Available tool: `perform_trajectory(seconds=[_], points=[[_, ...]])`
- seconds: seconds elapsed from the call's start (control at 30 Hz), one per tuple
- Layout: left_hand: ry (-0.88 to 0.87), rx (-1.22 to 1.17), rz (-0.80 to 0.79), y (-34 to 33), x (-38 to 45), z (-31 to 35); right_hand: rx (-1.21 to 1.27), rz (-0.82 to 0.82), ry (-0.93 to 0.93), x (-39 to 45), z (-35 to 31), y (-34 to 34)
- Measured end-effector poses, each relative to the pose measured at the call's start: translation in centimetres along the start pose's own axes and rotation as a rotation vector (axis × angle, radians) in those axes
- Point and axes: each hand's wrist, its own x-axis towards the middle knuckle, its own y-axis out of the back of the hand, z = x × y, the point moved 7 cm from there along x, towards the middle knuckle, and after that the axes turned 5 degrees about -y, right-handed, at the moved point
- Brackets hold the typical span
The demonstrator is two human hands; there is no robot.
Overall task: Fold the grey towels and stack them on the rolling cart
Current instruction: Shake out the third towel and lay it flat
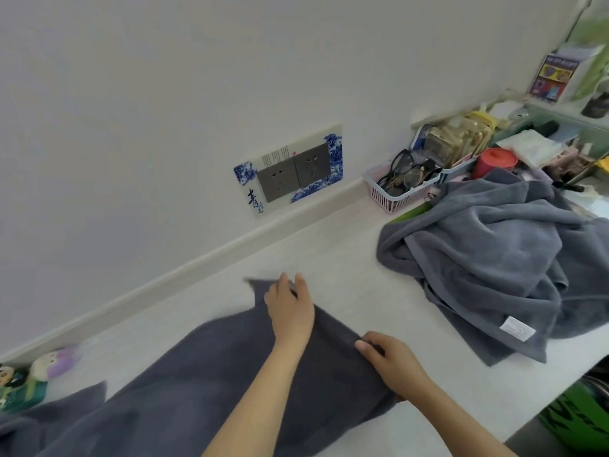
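Note:
A dark grey towel (pixel 204 384) lies spread across the white countertop (pixel 329 258), running from the lower left toward the middle. My left hand (pixel 290 308) grips its far corner, fingers curled over the edge. My right hand (pixel 392 361) pinches the near corner of the same end between thumb and fingers. A heap of lighter grey towels (pixel 501 258) sits crumpled at the right, with a white label showing on its lower edge. The rolling cart is not in view.
A pink basket (pixel 395 192) with glasses, a red container (pixel 496 161) and cluttered boxes stand behind the heap. A wall socket panel (pixel 293 173) is on the wall. Small figurines (pixel 29 377) sit at the far left. The counter edge drops off at lower right.

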Motion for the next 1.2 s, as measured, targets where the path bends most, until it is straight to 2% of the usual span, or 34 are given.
perform_trajectory(seconds=[0.07,0.1,0.13,0.17,0.2,0.3,0.37,0.43,0.5,0.57,0.67,0.73,0.83,1.03,1.13,1.2], points=[[-0.293,0.091,0.208,0.7,-1.8,5.0,0.127,-0.01,-0.002,-0.4,-0.2,2.0],[-0.441,0.104,0.262,0.6,-2.5,7.4,0.209,-0.009,-0.015,-0.5,0.0,3.0],[-0.563,0.101,0.281,0.0,-2.9,8.9,0.28,0.011,-0.036,-0.6,0.5,4.0],[-0.62,0.075,0.218,-1.2,-2.8,9.9,0.331,0.053,-0.058,-0.5,1.2,5.2],[-0.591,0.036,0.086,-2.7,-2.3,10.1,0.354,0.119,-0.082,-0.4,2.0,6.2],[-0.334,-0.035,-0.359,-8.7,-0.9,8.8,0.269,0.362,-0.195,0.4,5.9,9.6],[-0.227,0.069,-0.509,-11.9,-0.7,7.6,0.125,0.386,-0.296,0.9,8.3,10.6],[-0.182,0.243,-0.588,-14.1,-0.6,6.6,-0.006,0.297,-0.358,1.4,9.9,10.7],[-0.212,0.307,-0.573,-15.2,-0.6,7.0,-0.045,0.194,-0.338,1.5,10.2,10.7],[-0.316,0.272,-0.497,-15.7,-0.3,8.8,0.036,0.141,-0.271,1.2,9.4,11.3],[-0.516,0.302,-0.428,-16.4,0.2,11.5,0.227,0.214,-0.256,0.7,8.8,13.9],[-0.574,0.381,-0.489,-17.7,0.1,12.1,0.111,0.356,-0.296,0.9,9.6,16.1],[-0.541,0.428,-0.605,-19.2,-0.3,11.0,-0.108,0.551,-0.376,0.9,10.7,17.5],[-0.367,0.3,-0.651,-17.8,-2.3,6.8,-0.324,0.773,-0.158,1.0,8.7,15.5],[-0.276,0.248,-0.621,-15.0,-3.1,3.9,-0.394,0.805,-0.024,1.2,6.5,13.6],[-0.247,0.246,-0.561,-12.6,-3.6,2.2,-0.377,0.678,0.09,2.0,5.1,11.7]])
